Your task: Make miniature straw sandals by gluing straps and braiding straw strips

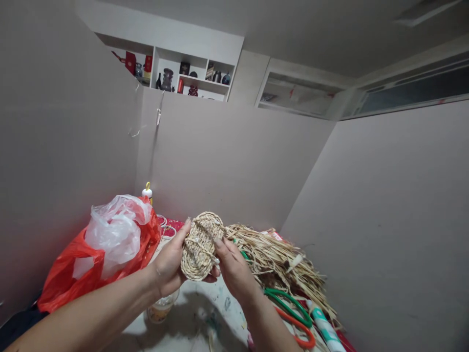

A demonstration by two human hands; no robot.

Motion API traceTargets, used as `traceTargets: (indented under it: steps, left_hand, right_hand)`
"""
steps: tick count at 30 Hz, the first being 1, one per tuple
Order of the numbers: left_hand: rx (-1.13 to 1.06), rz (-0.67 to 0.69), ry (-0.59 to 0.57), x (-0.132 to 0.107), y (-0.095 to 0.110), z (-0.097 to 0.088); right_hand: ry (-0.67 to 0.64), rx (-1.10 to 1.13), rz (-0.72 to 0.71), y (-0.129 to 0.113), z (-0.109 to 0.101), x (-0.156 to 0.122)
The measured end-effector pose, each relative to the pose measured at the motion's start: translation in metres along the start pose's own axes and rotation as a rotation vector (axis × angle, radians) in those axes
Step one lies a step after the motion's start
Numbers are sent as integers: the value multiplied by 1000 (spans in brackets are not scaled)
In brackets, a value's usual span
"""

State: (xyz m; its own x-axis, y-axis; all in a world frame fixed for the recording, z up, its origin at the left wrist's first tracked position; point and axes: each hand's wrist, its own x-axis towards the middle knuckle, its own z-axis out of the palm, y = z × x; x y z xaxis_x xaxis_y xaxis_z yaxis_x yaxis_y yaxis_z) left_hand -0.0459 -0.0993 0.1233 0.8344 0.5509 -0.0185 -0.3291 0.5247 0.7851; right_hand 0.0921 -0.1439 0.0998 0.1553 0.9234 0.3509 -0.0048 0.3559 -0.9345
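Note:
An oval piece of woven straw (200, 244), braided in rings round its rim, is held up above the table in both hands. My left hand (172, 261) grips its left edge, thumb along the side and fingers underneath. On the right side my right hand (234, 266) holds it, with the thumb on the face and fingertips partly hidden behind. A thin strand crosses the woven face, and small shiny bits show on it. Below my left wrist stands a clear plastic cup (160, 309), partly covered by the forearm.
A heap of dry straw (282, 259) lies at the right. Near it are a green loop (293, 305), an orange loop (302, 337) and a white-and-teal tube (326, 325). Red and white plastic bags (115, 239) stand left, before a white bottle (147, 192). Grey partitions (220, 156) enclose the table.

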Motion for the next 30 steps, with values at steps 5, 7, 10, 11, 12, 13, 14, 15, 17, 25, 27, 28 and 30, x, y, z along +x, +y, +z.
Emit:
traceTargets:
  steps: [5, 7, 10, 11, 12, 13, 14, 15, 17, 25, 27, 28, 30]
  left_hand:
    - [336, 60, -26, 2, 1, -6]
    - [560, 187, 27, 0, 7, -9]
    - [835, 512, 156, -6, 18, -9]
    - [906, 597, 172, -8, 20, -9]
    - [976, 656, 166, -10, 22, -8]
    - [1038, 697, 144, -12, 22, -8]
    - [1094, 726, 108, -13, 22, -8]
    - [1141, 749, 64, -13, 21, -8]
    - [1208, 792, -9, -12, 18, -10]
    - [1301, 918, -62, -4, 13, -14]
    - [1314, 925, -71, -4, 14, -13]
    - [1327, 928, -74, -5, 14, -13]
    - [1360, 943, -66, -6, 13, -12]
  right_hand:
    - [178, 79, 50, -8, -1, 1]
    - [369, 48, -7, -15, -5, 3]
    - [490, -15, -37, -22, -12, 5]
    - [482, -25, -36, -23, -14, 5]
    - [464, -27, -34, -23, -16, 5]
    - [443, -22, -35, -22, -17, 5]
    - [411, -14, -30, -21, -18, 4]
    - [375, -4, -22, -19, -19, 4]
    - [305, 25, 2, -14, -20, 4]
    - [134, 161, 100, -8, -19, 6]
    - [143, 166, 99, -9, -18, 6]
    - [145, 163, 100, -10, -17, 6]
    - [128, 151, 105, -10, -16, 6]
